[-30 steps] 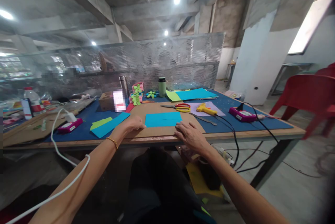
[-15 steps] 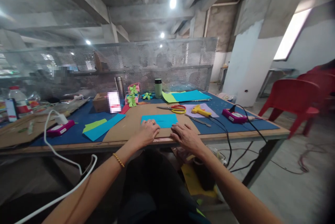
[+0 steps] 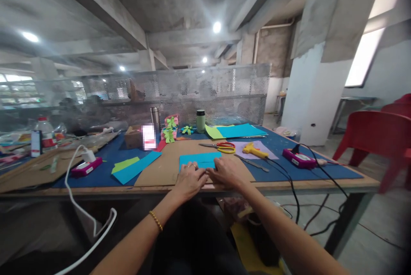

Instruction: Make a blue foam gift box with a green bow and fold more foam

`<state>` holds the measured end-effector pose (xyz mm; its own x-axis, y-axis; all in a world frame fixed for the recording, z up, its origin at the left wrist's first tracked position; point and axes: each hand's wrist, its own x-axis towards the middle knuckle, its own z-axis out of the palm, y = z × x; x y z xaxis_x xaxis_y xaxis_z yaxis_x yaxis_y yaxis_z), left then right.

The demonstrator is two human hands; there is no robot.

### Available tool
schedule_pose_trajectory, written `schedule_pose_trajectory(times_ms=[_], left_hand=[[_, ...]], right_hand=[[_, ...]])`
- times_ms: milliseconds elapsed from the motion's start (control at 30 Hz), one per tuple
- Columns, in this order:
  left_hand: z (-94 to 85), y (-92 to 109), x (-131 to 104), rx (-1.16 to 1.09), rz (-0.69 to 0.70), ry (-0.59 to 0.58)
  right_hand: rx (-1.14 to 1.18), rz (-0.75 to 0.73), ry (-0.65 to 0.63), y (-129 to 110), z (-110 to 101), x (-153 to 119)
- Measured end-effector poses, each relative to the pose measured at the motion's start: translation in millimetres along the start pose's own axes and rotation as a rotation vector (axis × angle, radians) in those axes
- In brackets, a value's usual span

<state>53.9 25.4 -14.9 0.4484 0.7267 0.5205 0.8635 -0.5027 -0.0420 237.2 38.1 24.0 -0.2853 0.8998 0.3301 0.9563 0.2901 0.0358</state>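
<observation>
A blue sheet of paper (image 3: pixel 199 159) lies on the brown cardboard (image 3: pixel 160 172) near the table's front edge. My left hand (image 3: pixel 190 177) rests on its lower left part, fingers spread, with a ring on one finger. At the sheet's right edge my right hand (image 3: pixel 226 173) has its fingers curled together against the paper. The two hands nearly touch. Behind them are red and yellow scissors (image 3: pixel 226 147), and to the right a yellow glue gun (image 3: pixel 255 150) on purple paper (image 3: pixel 271 150) beside metal tweezers (image 3: pixel 253 163).
Blue and green strips (image 3: pixel 136 168) lie at the left. Further back stand a box (image 3: pixel 133 138), a steel flask (image 3: pixel 155 117), paper flowers (image 3: pixel 169 131) and a green bottle (image 3: pixel 201 121). Purple power units (image 3: pixel 298 158) with cables sit on both sides.
My right hand has gone from lying spread to curled on the sheet's right edge. My left hand has moved inward, closer to it. The view has tilted up slightly.
</observation>
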Motion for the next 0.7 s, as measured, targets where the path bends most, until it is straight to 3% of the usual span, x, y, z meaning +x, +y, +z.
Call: schedule_pose_trajectory(times_ms=[167, 367, 567, 700], left_hand=[[0.9, 1.1, -2.6, -0.042, -0.031, 0.026], [3.0, -0.5, -5.0, -0.031, -0.01, 0.036], [3.0, -3.1, -6.2, -0.057, -0.022, 0.025], [3.6, -3.6, -6.3, -0.059, -0.027, 0.019]], right_hand=[[0.08, 0.076, -0.139, 0.9, -9.6, 9.9], [0.063, 0.038, -0.209, 3.4, -26.4, 12.9], [0.051, 0.049, -0.288, 14.2, -16.8, 26.1], [0.061, 0.035, -0.276, 24.2, -6.4, 32.9]])
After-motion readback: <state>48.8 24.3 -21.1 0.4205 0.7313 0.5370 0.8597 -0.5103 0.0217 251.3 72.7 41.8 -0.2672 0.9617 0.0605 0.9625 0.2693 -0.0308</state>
